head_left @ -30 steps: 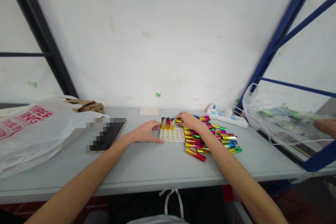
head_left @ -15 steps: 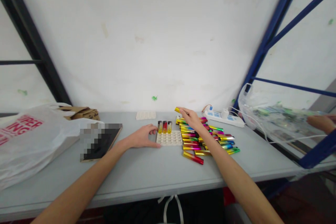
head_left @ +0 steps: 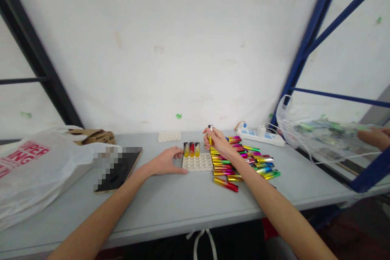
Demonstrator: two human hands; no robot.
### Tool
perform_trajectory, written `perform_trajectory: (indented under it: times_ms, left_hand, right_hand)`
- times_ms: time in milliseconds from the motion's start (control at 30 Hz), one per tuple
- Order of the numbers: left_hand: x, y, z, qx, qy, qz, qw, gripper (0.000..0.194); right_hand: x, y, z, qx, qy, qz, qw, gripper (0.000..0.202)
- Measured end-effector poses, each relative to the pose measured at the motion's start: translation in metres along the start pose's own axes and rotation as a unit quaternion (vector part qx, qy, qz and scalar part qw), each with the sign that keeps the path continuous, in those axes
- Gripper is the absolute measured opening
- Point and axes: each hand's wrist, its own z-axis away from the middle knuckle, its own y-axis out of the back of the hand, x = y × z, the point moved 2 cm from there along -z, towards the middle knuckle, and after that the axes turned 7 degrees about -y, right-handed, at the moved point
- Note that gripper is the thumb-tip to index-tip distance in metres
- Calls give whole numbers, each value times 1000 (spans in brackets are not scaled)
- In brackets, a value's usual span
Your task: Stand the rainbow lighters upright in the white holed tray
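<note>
In the head view, at centre frame, the left hand (head_left: 166,161) rests flat, fingers apart, against the white tray (head_left: 197,162) while the right hand (head_left: 217,142), fingers clamped on an upright lighter (head_left: 210,133), seems mid-loading, needing alignment over a free hole.

We see shiny rainbow-gradient lighters (head_left: 243,161), a white dimpled tray (head_left: 198,163), a grey table (head_left: 170,199) and blue shelf bars (head_left: 307,44).
</note>
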Motion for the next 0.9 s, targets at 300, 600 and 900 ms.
perform_trajectory:
  times_ms: [300, 600, 900]
  left_hand:
    - [2, 1, 0, -4, 9, 7, 1000, 69]
    - [1, 1, -1, -4, 11, 8, 1000, 67]
    - [3, 2, -1, -7, 11, 1, 1000, 66]
  right_hand:
    - [7, -7, 4, 125, -6, 129, 984, 55]
    - [14, -14, 2, 191, 26, 265, 945, 39]
    - [15, -13, 3, 166, 46, 261, 950, 49]
